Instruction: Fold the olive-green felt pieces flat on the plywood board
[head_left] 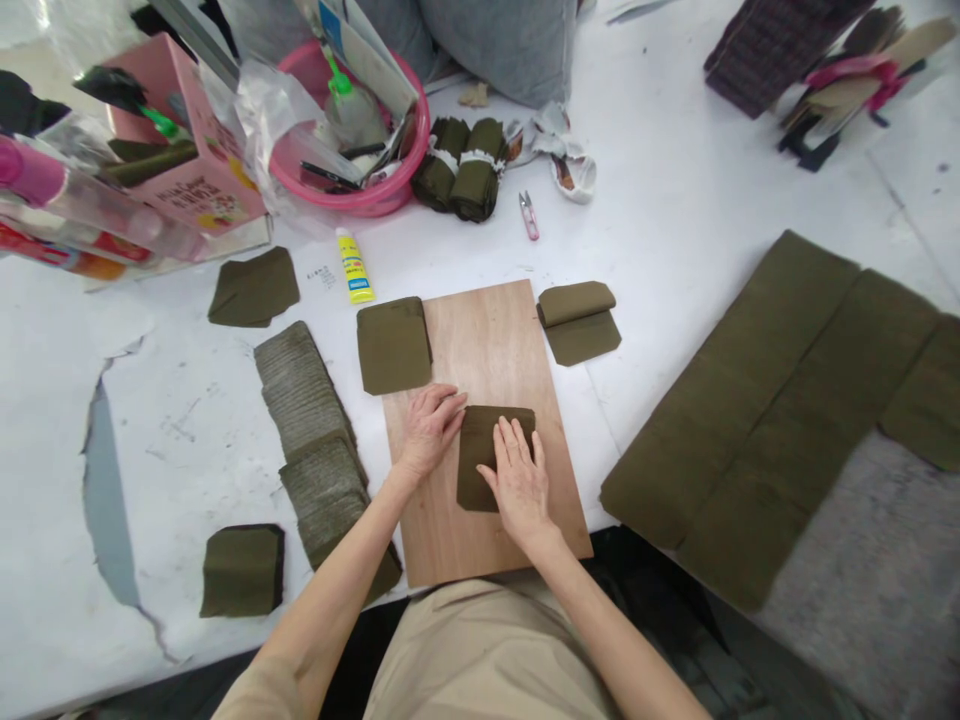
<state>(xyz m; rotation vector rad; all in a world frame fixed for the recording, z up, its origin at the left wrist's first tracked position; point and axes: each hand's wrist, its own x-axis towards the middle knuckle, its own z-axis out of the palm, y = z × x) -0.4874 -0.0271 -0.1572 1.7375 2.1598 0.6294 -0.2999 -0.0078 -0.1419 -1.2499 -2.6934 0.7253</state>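
An olive-green fabric piece [476, 470] with a folded top edge lies on a plywood board [495, 345]. My right hand [521, 485] rests flat on the right part of this cloth, fingers stretched out. At its upper left corner, my left hand [431, 425] has its fingers bent and drawn together, the tips at the cloth's edge; the exact grip is partly hidden. A stack of cut pieces [394, 345] overlaps the board's upper left corner. Right of the board sits a part-folded piece [581, 335]. Fanned-out pieces [300, 385] run down the left side, partly behind my left forearm.
Another small stack [241, 570] lies at lower left, loose pieces [255, 288] above. A yellow glue tube [354, 265], thread snips [529, 215], tied fabric rolls [476, 170] and a pink basket [360, 200] stand behind. Large olive panels [765, 400] cover the right edge.
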